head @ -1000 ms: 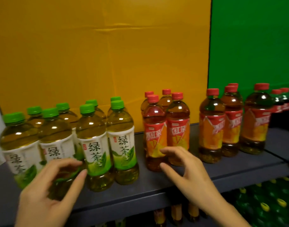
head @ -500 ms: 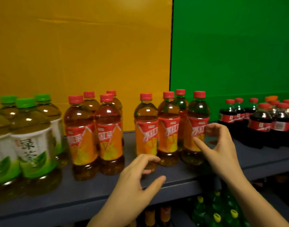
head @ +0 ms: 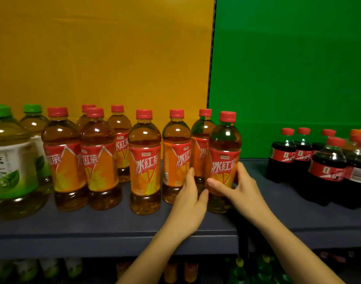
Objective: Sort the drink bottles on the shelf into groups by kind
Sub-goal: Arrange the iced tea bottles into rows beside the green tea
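Several red-capped iced tea bottles (head: 144, 160) with orange-red labels stand in a loose row on the dark grey shelf (head: 114, 224). My right hand (head: 244, 191) grips the rightmost iced tea bottle (head: 223, 158) low on its label, thumb in front and fingers round its right side. My left hand (head: 187, 203) reaches up just left of it. Its straight fingers slip between a front bottle (head: 175, 158) and a rear bottle (head: 202, 140). Green-capped green tea bottles (head: 11, 160) stand at the far left, cola bottles (head: 327, 169) at the right.
A yellow panel (head: 103, 58) and a green panel (head: 288, 68) back the shelf. A bare stretch of shelf lies between the iced tea and the cola. An orange-capped bottle (head: 359, 132) stands behind the cola. A lower shelf holds more bottles (head: 263, 267), blurred.
The view swung right from the green tea to the iced tea. My right hand closed round the rightmost iced tea bottle. My left hand moved right and up beside it.
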A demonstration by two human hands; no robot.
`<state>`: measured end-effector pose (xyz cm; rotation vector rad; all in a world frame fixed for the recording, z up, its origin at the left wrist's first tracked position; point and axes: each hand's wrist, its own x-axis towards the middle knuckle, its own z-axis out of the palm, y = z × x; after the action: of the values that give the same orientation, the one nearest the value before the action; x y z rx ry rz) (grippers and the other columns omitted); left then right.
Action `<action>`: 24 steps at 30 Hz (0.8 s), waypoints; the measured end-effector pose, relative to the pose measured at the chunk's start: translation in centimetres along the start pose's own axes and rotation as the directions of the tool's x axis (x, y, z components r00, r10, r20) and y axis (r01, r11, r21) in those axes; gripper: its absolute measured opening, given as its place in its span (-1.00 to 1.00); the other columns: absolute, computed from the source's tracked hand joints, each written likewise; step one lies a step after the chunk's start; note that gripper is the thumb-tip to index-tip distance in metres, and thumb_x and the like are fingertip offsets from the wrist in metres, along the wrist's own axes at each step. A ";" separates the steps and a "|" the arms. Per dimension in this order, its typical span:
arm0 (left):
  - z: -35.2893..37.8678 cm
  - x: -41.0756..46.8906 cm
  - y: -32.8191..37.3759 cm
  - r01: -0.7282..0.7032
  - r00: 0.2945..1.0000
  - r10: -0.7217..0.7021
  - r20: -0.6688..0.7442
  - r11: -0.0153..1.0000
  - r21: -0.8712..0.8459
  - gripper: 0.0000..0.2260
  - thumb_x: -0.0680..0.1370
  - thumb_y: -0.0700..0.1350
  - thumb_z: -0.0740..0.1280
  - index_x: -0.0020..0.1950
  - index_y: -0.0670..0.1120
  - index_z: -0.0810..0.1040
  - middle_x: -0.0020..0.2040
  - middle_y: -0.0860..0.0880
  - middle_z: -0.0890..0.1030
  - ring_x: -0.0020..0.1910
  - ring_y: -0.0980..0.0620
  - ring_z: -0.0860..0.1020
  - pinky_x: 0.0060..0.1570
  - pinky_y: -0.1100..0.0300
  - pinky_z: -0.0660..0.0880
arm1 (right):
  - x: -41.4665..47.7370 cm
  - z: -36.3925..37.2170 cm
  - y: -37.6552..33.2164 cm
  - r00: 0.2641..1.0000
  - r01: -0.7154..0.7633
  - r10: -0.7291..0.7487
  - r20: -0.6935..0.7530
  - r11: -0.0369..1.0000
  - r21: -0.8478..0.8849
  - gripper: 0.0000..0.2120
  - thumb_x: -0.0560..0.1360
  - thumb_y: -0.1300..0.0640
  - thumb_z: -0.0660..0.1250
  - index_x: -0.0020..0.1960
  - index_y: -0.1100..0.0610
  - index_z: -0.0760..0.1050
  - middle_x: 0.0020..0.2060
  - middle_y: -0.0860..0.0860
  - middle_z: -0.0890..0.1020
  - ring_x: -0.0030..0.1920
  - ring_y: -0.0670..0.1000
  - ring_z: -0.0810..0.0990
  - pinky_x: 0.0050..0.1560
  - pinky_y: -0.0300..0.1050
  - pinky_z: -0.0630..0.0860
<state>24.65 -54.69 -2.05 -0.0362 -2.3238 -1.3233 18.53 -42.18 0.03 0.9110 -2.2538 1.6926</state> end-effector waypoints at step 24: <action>-1.3 7.7 -1.4 0.170 0.985 -0.171 -0.032 0.985 -0.022 -0.36 0.39 -0.06 0.47 0.35 -0.08 0.21 0.33 -0.07 0.43 0.28 -0.03 0.44 0.17 0.13 0.42 | 6.2 -1.7 3.8 0.997 -0.066 0.064 0.030 0.997 0.051 -0.45 0.33 0.02 0.47 0.25 0.04 0.34 0.10 -0.03 0.56 0.12 0.00 0.55 0.20 0.01 0.49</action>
<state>17.89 -58.07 0.46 0.1822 -2.3285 -1.4164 11.08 -42.25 0.56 0.8872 -2.2918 1.7849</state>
